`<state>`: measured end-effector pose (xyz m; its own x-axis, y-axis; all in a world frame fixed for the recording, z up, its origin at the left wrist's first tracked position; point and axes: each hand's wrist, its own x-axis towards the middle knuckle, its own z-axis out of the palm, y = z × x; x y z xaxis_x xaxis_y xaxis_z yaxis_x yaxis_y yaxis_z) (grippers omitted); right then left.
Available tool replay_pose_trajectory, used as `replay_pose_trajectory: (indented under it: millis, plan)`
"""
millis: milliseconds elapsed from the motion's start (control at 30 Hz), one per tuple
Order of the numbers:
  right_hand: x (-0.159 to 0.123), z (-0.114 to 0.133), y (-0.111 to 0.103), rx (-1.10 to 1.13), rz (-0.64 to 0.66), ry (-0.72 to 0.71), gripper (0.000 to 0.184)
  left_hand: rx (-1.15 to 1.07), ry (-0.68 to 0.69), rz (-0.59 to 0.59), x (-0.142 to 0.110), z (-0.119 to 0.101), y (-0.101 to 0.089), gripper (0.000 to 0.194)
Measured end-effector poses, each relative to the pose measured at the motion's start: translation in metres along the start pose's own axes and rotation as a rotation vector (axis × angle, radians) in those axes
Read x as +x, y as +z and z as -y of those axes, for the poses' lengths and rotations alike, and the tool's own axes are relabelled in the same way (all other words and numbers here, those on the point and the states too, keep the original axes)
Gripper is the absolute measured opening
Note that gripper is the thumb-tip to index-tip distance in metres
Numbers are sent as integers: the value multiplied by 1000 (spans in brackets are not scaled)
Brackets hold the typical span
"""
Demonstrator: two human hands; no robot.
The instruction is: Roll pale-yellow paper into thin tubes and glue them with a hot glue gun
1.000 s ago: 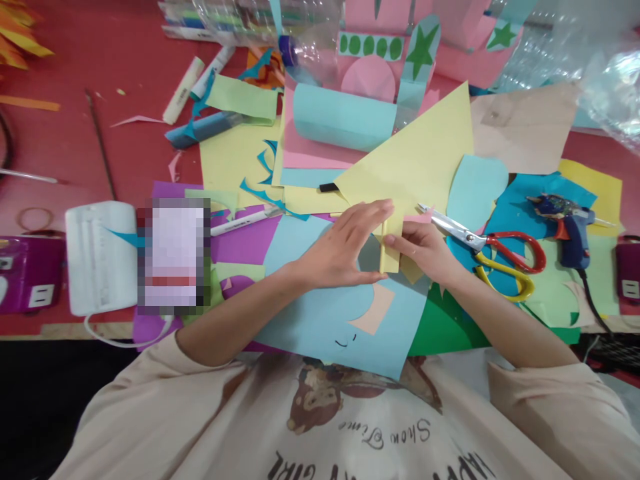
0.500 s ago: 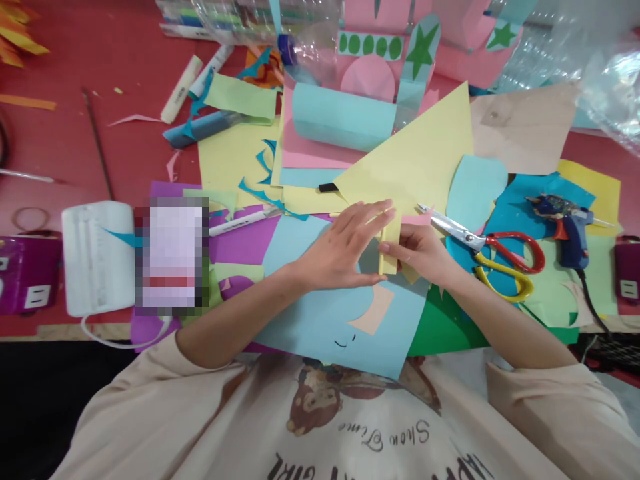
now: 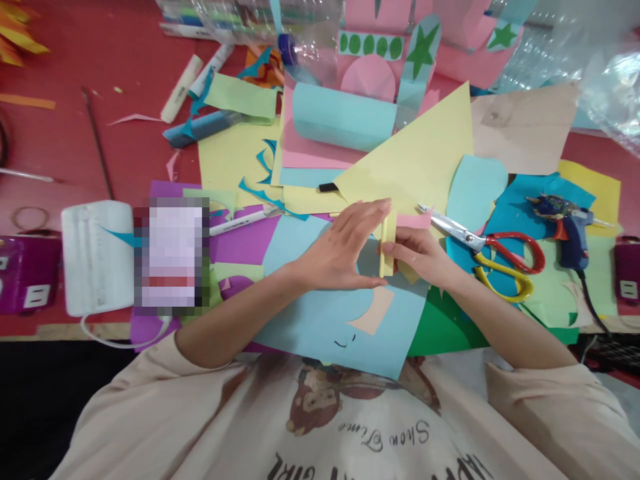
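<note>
A small yellow paper strip (image 3: pixel 388 243), rolled or folded along its left edge, stands between my hands above a light blue sheet (image 3: pixel 305 313). My left hand (image 3: pixel 345 247) spans it end to end, fingertips at the far end and thumb at the near end. On its right side, my right hand (image 3: pixel 420 253) pinches the strip with the thumb in front; the other fingers are partly hidden behind it. A peach paper scrap (image 3: pixel 376 312) lies just below. Scissors (image 3: pixel 470 237) with one red and one yellow handle rest right of my right hand.
A blue glue gun (image 3: pixel 574 237) lies at the right with its cord. Left are a phone (image 3: pixel 173 253), a white cabled device (image 3: pixel 99 260) and a white marker (image 3: pixel 243 221). Behind are a large yellow sheet (image 3: pixel 420 147) and a light blue paper roll (image 3: pixel 343 117).
The fingers of my left hand have straightened and shifted slightly at the far end of the yellow strip. The strip has turned a little and shows narrower. My right hand keeps its pinch.
</note>
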<state>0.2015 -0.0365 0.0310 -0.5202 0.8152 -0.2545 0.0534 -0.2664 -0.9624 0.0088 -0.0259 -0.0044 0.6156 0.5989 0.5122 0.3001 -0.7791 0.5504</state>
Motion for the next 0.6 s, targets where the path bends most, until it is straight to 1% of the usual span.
replay_pose_trajectory:
  millis: [267, 433, 600]
  plan:
    - [0, 1, 0, -27, -9, 24, 28, 34, 0, -19, 1, 0, 0, 101]
    - [0, 2, 0, -54, -28, 35, 34, 68, 7, -49, 2, 0, -3, 99]
    - [1, 1, -1, -87, -46, 26, 39, 61, -15, -6, 3, 0, -5, 94]
